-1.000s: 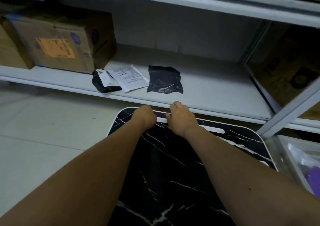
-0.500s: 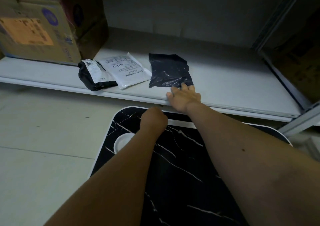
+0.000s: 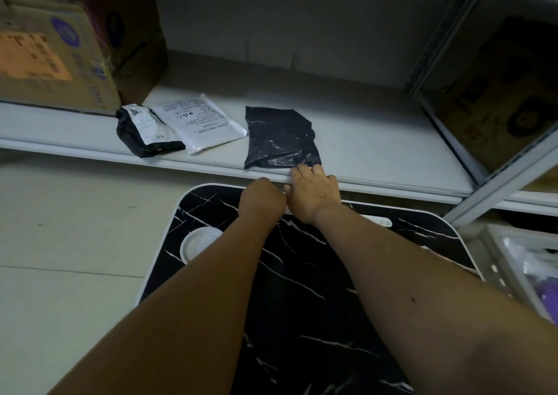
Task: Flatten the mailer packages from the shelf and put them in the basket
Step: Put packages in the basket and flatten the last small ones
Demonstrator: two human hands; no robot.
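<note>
Right hand at frame centre, fingertips on the near corner of the crumpled black plastic mailer at the white shelf edge, likely to drag it off; left hand fisted, empty, alongside

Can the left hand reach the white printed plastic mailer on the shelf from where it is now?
Probably yes. The left hand sits curled at the grey shelf's front edge, and the white printed plastic mailer lies flat, up and to its left. Nothing stands between them; the small black mailer with a white label overlaps only its far-left edge.
</note>
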